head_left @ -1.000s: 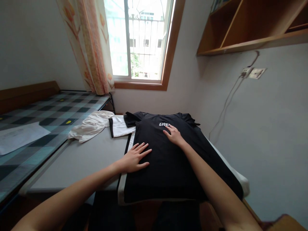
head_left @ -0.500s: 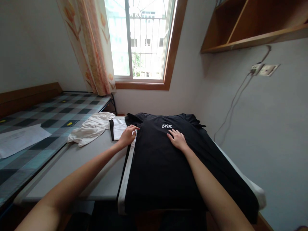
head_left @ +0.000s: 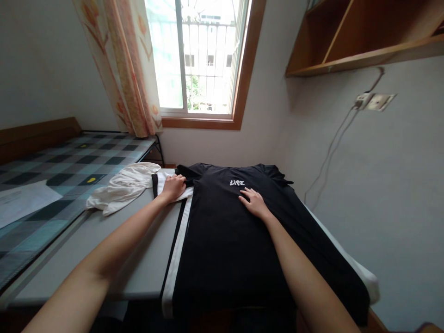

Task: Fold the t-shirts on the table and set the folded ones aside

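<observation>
I saw the black T-shirt (head_left: 229, 240) spread out unfolded, right hand (head_left: 255, 202) open on it, left hand (head_left: 174, 187) at the white sleeve (head_left: 161, 181), grip unclear.

From near the table (head_left: 145, 268), the head view faces forward and down, toward the window (head_left: 208, 60).

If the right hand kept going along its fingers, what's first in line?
The white print on the black shirt, just beyond the right hand. It looks flat, so the hand would probably pass over it; exact height is unclear.
</observation>
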Demonstrator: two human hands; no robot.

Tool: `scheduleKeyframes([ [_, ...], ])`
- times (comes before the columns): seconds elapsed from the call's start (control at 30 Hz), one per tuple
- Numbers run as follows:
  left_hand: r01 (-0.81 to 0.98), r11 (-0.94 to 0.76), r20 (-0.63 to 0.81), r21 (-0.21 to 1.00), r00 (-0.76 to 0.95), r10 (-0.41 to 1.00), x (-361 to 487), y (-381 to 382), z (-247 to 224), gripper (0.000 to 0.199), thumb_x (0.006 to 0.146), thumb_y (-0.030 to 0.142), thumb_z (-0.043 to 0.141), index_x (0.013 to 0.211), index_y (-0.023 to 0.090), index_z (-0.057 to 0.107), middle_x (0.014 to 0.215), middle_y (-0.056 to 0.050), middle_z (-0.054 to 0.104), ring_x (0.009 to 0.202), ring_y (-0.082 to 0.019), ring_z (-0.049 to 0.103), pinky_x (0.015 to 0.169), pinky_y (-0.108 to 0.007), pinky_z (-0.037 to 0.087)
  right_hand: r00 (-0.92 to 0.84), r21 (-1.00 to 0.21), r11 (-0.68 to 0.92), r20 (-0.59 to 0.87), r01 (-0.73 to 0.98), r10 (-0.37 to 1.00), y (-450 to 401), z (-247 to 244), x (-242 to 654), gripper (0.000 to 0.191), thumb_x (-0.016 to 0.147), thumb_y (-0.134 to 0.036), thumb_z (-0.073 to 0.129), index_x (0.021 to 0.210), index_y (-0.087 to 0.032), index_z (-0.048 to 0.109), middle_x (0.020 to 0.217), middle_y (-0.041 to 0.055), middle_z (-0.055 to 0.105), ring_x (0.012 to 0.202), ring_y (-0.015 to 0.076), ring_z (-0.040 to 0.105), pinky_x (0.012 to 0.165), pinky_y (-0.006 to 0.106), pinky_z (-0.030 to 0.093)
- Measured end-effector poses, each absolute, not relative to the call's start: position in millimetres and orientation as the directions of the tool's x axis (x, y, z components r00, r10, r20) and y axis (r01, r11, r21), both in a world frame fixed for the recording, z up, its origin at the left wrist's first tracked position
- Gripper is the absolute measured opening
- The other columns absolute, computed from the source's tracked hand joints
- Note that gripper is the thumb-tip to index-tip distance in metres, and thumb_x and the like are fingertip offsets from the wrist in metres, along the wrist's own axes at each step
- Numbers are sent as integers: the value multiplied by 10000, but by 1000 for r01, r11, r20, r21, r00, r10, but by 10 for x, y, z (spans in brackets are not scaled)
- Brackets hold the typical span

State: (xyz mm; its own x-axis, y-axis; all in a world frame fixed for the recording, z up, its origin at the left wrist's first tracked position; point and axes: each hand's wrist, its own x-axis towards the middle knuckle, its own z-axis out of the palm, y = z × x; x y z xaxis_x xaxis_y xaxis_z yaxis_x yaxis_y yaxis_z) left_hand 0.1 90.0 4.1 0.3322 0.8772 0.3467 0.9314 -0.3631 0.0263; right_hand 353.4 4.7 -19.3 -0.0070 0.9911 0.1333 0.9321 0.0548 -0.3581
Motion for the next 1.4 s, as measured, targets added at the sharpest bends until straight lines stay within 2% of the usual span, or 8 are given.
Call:
scheduleKeyframes([
  [0.2, 911, -413, 386, -18, 387, 837, 54, 801, 63, 249, 866, 324, 493, 864, 176, 694, 939, -131, 693, 988, -303, 606, 921, -446, 370, -13, -348, 58, 131, 936, 991, 39, -182, 3524, 495, 947, -439, 502, 1367, -188, 579, 1517, 103, 441, 1433, 295, 327, 1172, 447, 221],
  [0.43, 936, -285, 287, 206, 220, 932, 116, 957, 112, 431, 957, 396, 386, 753, 184, 702, 1019, -120, 688, 955, -260, 637, 829, -360, 434, -10, -344, 65, 160, 937, 987, 45, -196, 3531, 472, 947, -437, 503, 1332, -187, 609, 1489, 110, 478, 1419, 289, 356, 1167, 436, 246],
  [0.5, 932, -297, 341, 206, 216, 915, 117, 1030, 81, 336, 919, 402, 473, 858, 179, 717, 1177, -129, 655, 1099, -283, 594, 916, -380, 427, -4, -352, 71, 188, 933, 982, 49, -193, 3539, 454, 955, -423, 487, 1309, -176, 626, 1455, 115, 517, 1395, 269, 396, 1159, 406, 271],
  [0.57, 935, -298, 380, 190, 210, 901, 117, 1083, 16, 359, 878, 425, 539, 1100, 185, 687, 1361, -132, 569, 1267, -315, 493, 1033, -439, 370, 22, -348, 59, 225, 935, 974, 49, -181, 3544, 459, 963, -409, 470, 1315, -155, 618, 1443, 128, 527, 1388, 255, 405, 1156, 384, 278],
  [0.63, 946, -269, 320, 181, 202, 926, 121, 1107, -67, 517, 879, 461, 524, 1320, 195, 575, 1482, -133, 469, 1365, -322, 403, 1098, -483, 310, 68, -326, 20, 255, 945, 965, 44, -167, 3540, 490, 969, -414, 458, 1361, -147, 580, 1482, 135, 481, 1416, 263, 359, 1167, 399, 253],
  [0.7, 959, -231, 226, 164, 191, 955, 128, 1098, -144, 569, 916, 477, 445, 1404, 191, 506, 1519, -133, 428, 1400, -305, 369, 1123, -480, 287, 121, -303, -43, 242, 952, 963, 33, -156, 3530, 536, 975, -448, 438, 1420, -160, 521, 1534, 136, 408, 1445, 284, 301, 1173, 436, 226],
  [0.9, 974, -165, 302, 153, 113, 946, 144, 979, -213, 565, 919, 499, 424, 1369, 183, 554, 1474, -122, 491, 1374, -296, 413, 1117, -477, 306, 157, -239, -141, 49, 961, 986, 4, -147, 3503, 622, 980, -552, 369, 1489, -201, 436, 1589, 147, 298, 1468, 321, 234, 1177, 474, 177],
  [1.4, 968, -155, 286, 197, 95, 954, 125, 941, -263, 566, 948, 487, 403, 1383, 152, 540, 1511, -152, 434, 1409, -301, 371, 1117, -480, 310, 139, -232, -136, -2, 963, 990, -22, -108, 3517, 623, 980, -545, 375, 1506, -213, 405, 1605, 137, 262, 1479, 317, 201, 1184, 459, 163],
])
